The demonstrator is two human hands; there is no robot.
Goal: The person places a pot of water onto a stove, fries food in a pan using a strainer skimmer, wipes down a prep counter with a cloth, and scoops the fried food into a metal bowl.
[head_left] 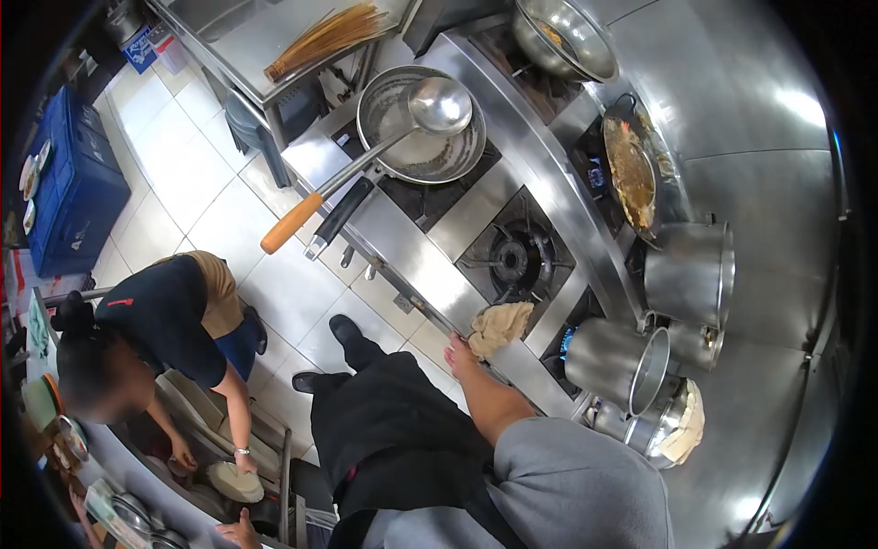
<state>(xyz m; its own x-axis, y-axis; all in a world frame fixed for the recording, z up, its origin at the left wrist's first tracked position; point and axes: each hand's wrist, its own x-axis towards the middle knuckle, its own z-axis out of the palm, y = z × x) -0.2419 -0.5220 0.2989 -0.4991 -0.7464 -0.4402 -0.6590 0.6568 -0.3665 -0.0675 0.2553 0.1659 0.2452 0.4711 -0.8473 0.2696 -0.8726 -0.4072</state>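
My right hand (pixel 460 355) is at the stove's front edge, beside a crumpled tan cloth (pixel 500 328). Its fingers look stretched out, and I see nothing in them. At the lower left, my left hand (pixel 240 531) is partly cut off by the frame, near the edge of a steel counter (pixel 174 499); its fingers are apart. An unlit burner (pixel 514 261) lies beyond the cloth. On the burner farther along, a wok (pixel 375 101) carries a large ladle (pixel 441 106) with an orange wooden handle (pixel 291 222).
A co-worker (pixel 151 302) bends over a drawer at left, one hand on a pale round item (pixel 235 482). Blue flame shows near a tall pot (pixel 604 361). Along the back stand another pot (pixel 686 273), an oily pan (pixel 631 169) and a steel bowl (pixel 567 41).
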